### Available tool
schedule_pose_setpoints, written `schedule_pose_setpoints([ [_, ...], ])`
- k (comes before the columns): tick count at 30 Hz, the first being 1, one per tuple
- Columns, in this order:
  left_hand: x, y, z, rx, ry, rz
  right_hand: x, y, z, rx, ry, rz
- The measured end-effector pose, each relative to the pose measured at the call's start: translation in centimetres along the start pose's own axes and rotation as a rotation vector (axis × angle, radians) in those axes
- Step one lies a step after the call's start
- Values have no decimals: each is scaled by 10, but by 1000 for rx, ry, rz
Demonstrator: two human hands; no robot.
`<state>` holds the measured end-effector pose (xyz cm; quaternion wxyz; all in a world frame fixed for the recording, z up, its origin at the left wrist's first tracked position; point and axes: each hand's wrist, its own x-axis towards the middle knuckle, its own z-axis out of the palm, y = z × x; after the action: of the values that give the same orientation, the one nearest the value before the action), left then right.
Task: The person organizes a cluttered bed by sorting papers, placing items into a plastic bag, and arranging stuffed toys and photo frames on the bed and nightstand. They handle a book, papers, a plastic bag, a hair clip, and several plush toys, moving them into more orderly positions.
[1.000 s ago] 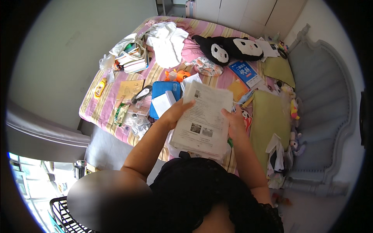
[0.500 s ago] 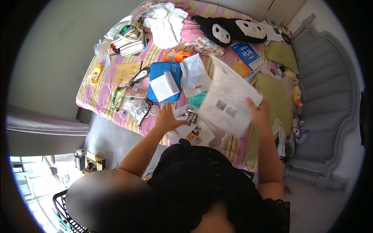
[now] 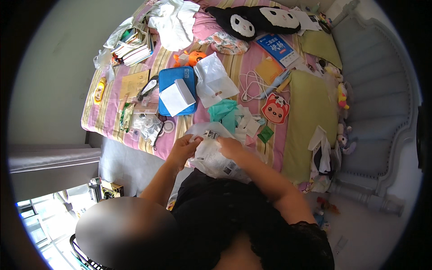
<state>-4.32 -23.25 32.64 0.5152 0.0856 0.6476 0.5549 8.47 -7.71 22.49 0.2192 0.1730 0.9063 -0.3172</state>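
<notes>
At the near edge of the striped bed point(image 3: 101, 120), both hands hold a crinkled clear plastic bag with printed labels point(image 3: 211, 155). My left hand point(image 3: 185, 146) pinches its left top corner. My right hand point(image 3: 230, 146) grips its top edge close beside the left. Just beyond the bag lie a teal cloth point(image 3: 225, 112) and some white papers point(image 3: 249, 122). A blue flat case point(image 3: 173, 83) with a folded white sheet point(image 3: 176, 98) on it lies farther left.
The bed is strewn with a black-and-white plush toy point(image 3: 252, 20), a blue book point(image 3: 276, 47), a white bag point(image 3: 213, 81), white cables point(image 3: 254, 85), a fox-shaped card point(image 3: 275, 109), a green cushion point(image 3: 310, 112), stacked books point(image 3: 132, 49) and white clothing point(image 3: 173, 20). A grey padded headboard point(image 3: 382, 90) curves at right.
A large printed sheet that my right hand held up has gone down. Both hands have come together low at the bed's edge on the plastic bag.
</notes>
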Motion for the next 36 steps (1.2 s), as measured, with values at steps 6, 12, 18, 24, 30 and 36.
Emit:
schedule_pose_setpoints([
  [6,-20,8,-9,-28,41,-119,-3,8,-4,-101,261,-28],
  [12,-32,15,-31,-147,223,-214,31,151,-40,990,153,232],
  [18,-36,8,-53,-161,417,-150,118,177,18,281,491,777],
  [24,-24,-7,-55,-168,409,-175,134,222,93,286,638,821],
  [30,-22,9,-36,-150,304,-157,70,224,58,1057,725,496],
  [36,-9,35,-9,-205,197,-153,57,214,44,1444,633,397],
])
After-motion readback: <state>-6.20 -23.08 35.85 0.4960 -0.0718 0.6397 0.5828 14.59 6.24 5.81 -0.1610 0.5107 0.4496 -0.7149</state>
